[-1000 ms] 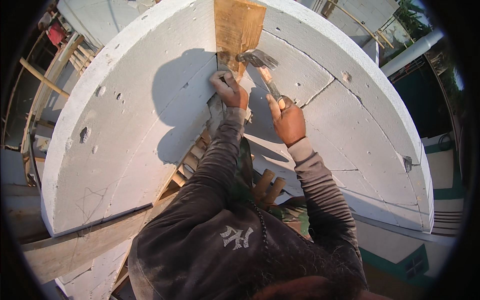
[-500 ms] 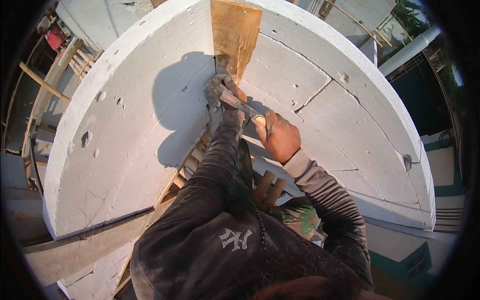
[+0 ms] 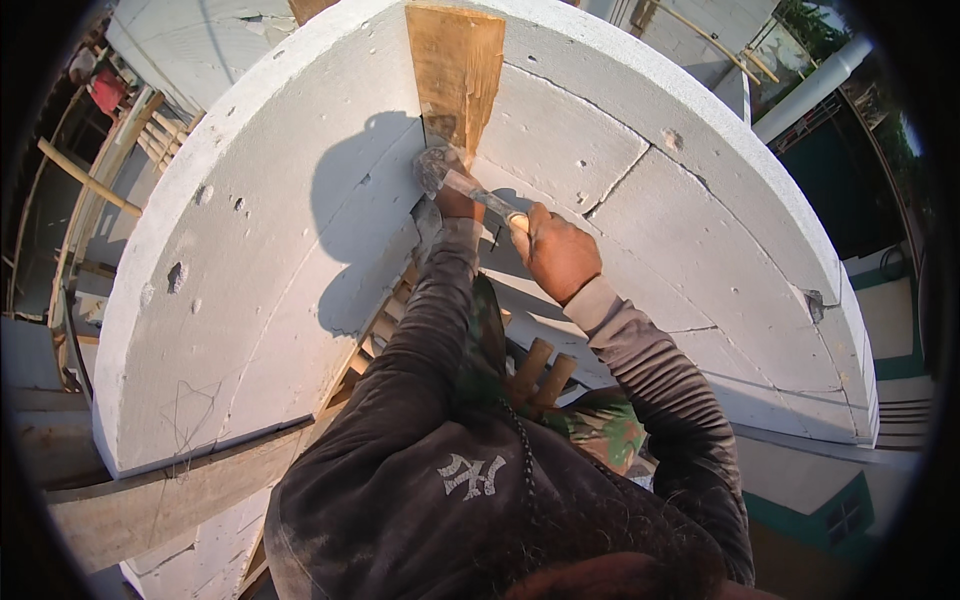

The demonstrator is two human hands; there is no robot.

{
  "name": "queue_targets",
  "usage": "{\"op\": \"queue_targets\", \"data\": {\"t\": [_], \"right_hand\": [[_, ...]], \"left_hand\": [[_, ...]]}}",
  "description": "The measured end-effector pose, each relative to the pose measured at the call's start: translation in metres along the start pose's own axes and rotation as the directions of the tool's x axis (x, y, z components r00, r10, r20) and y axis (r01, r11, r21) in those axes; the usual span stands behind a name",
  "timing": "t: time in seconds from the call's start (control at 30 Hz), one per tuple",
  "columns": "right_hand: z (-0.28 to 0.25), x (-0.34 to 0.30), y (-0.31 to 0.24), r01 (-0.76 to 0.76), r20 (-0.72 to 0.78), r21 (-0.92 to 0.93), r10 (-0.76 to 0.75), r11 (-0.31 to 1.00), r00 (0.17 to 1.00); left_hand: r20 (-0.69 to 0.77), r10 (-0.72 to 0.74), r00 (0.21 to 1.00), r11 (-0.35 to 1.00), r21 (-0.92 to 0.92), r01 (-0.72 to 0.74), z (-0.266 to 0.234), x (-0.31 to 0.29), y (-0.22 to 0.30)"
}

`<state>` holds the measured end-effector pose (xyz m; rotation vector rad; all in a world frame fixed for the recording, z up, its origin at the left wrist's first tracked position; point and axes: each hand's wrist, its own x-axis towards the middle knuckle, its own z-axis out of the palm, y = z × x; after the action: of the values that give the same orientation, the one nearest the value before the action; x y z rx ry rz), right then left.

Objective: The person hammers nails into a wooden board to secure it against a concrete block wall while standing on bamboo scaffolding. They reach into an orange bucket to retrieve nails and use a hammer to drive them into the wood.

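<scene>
My right hand (image 3: 560,255) grips the wooden handle of a hammer (image 3: 475,190). Its metal head rests at the lower end of an upright wooden plank (image 3: 455,60). The plank is set into a gap in a white curved concrete ledge (image 3: 250,250). My left hand (image 3: 455,205) is pressed against the ledge just under the hammer head, at the plank's foot. The hammer partly covers it, so what its fingers hold is hidden. Both dark sleeves reach up from below.
A grey timber board (image 3: 170,495) runs under the ledge at the lower left. Short wooden pieces (image 3: 540,370) stick up by my chest. Bamboo poles (image 3: 90,180) stand far left and a white pipe (image 3: 810,90) at the upper right. The ground lies far below the ledge.
The hammer was raised to the right of the plank a second ago. It has swung down and left, and its head now sits at the plank's foot by my left hand.
</scene>
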<state>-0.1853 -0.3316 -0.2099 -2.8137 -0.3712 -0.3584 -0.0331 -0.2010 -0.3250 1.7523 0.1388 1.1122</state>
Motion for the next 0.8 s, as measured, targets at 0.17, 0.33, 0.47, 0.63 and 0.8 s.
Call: {"op": "queue_targets", "data": {"t": [0.17, 0.33, 0.47, 0.63, 0.8], "right_hand": [[-0.002, -0.004, -0.004, 0.054, -0.026, -0.014, -0.054, 0.998, 0.998], [0.001, -0.001, -0.004, -0.124, 0.007, 0.129, 0.124, 0.984, 0.992], [0.006, 0.0, -0.002, -0.179, -0.149, 0.327, 0.238, 0.928, 0.96], [0.002, 0.0, 0.0, -0.146, -0.148, 0.619, 0.296, 0.772, 0.944], [0.022, 0.01, 0.01, -0.103, -0.168, 0.664, 0.281, 0.741, 0.945]], "left_hand": [[0.064, -0.027, 0.998, 0.99, -0.133, 0.035, -0.003, 0.0, -0.005], [0.1, -0.064, 0.993, 0.912, -0.398, 0.098, -0.005, 0.005, 0.0], [0.219, -0.066, 0.973, 0.863, -0.477, 0.166, -0.008, 0.004, 0.003], [0.122, 0.074, 0.99, 0.956, -0.292, -0.036, -0.011, -0.004, 0.001], [0.149, 0.03, 0.988, 0.942, -0.336, 0.022, -0.012, -0.006, -0.005]]}}
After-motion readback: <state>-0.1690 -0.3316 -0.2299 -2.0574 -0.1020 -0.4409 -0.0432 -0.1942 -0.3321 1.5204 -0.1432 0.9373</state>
